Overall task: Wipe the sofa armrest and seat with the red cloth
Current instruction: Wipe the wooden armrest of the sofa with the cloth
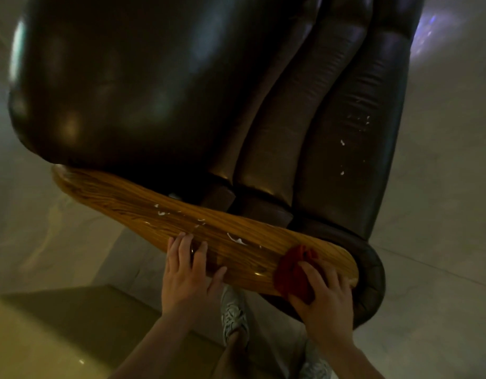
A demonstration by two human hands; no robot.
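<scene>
Both hands on armrest point(181, 214) — red cloth point(291, 272) near its end.

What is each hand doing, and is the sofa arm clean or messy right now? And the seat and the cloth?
Left hand: flat on the armrest, holding nothing.
Right hand: pressing the cloth onto the armrest.
Red cloth: bunched up under the right hand.
Wooden armrest: glossy, white smears along the middle.
Sofa seat: dark, shiny.
Sofa back: white specks on it.
</scene>
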